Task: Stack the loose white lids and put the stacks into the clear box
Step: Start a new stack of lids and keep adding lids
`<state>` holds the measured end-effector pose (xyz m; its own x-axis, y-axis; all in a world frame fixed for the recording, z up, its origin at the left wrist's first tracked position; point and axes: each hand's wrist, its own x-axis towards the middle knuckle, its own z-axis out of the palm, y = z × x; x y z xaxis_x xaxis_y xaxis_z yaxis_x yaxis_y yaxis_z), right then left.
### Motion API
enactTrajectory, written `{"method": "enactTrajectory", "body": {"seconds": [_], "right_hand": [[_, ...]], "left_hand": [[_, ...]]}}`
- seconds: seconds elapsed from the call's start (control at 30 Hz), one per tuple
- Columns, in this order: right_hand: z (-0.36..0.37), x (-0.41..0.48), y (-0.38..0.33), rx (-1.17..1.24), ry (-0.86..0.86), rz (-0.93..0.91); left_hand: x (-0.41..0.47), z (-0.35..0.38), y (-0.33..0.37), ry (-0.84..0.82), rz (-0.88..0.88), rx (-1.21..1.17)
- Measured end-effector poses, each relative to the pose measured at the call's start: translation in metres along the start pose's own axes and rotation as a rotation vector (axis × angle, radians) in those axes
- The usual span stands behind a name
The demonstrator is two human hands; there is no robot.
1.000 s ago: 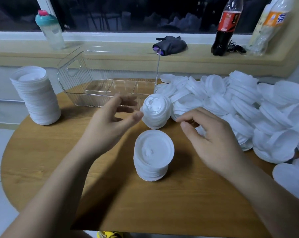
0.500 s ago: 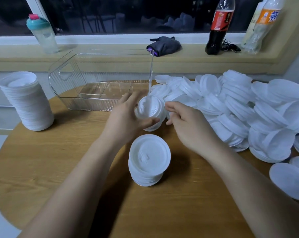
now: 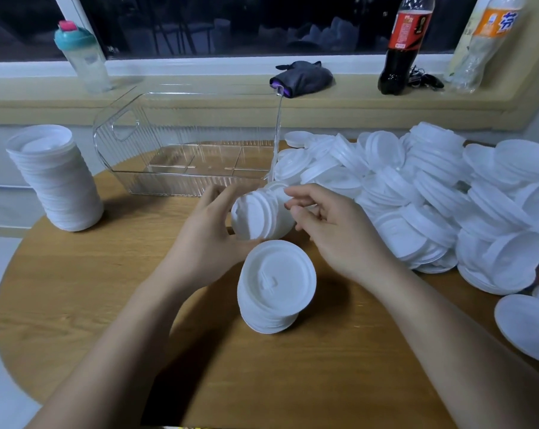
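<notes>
Left hand [image 3: 212, 230] is gripping a small lid stack [image 3: 259, 215], tilted sideways just in front of the clear box [image 3: 181, 181] (probably squaring its edges). Right hand [image 3: 333, 230] is hovering beside it, fingers loosely curled, contact unclear.

Round wooden table [image 3: 107, 289] under clear box [image 3: 156, 140], tall lid stack [image 3: 56, 181], short stack [image 3: 274, 289] (leaning), loose lid heap [image 3: 432, 196].
</notes>
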<state>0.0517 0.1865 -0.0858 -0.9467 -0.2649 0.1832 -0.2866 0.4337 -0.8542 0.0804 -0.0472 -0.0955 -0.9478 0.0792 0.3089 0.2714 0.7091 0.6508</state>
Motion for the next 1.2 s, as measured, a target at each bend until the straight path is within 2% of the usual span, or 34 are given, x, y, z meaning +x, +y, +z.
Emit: {"method": "enactTrajectory", "body": {"seconds": [0.23, 0.37, 0.67, 0.93, 1.1, 1.2], "right_hand": [[0.003, -0.003, -0.009, 0.009, 0.004, -0.037], [0.004, -0.004, -0.012, 0.034, -0.006, -0.059], [0.0, 0.0, -0.018, 0.179, 0.023, -0.009], [-0.002, 0.002, -0.02, 0.21, 0.014, 0.047], [-0.005, 0.001, -0.026, 0.223, 0.02, 0.026], [-0.006, -0.003, -0.031, 0.265, -0.05, 0.016]], "left_hand": [[-0.014, -0.016, 0.004, -0.031, -0.038, -0.227], [-0.017, -0.016, 0.013, -0.036, -0.034, -0.271], [-0.014, -0.016, 0.022, -0.075, 0.082, -0.262], [-0.01, -0.018, 0.033, -0.112, 0.084, -0.379], [-0.008, -0.026, 0.035, -0.022, 0.077, -0.338], [-0.006, -0.024, 0.04, 0.01, 0.089, -0.305]]}}
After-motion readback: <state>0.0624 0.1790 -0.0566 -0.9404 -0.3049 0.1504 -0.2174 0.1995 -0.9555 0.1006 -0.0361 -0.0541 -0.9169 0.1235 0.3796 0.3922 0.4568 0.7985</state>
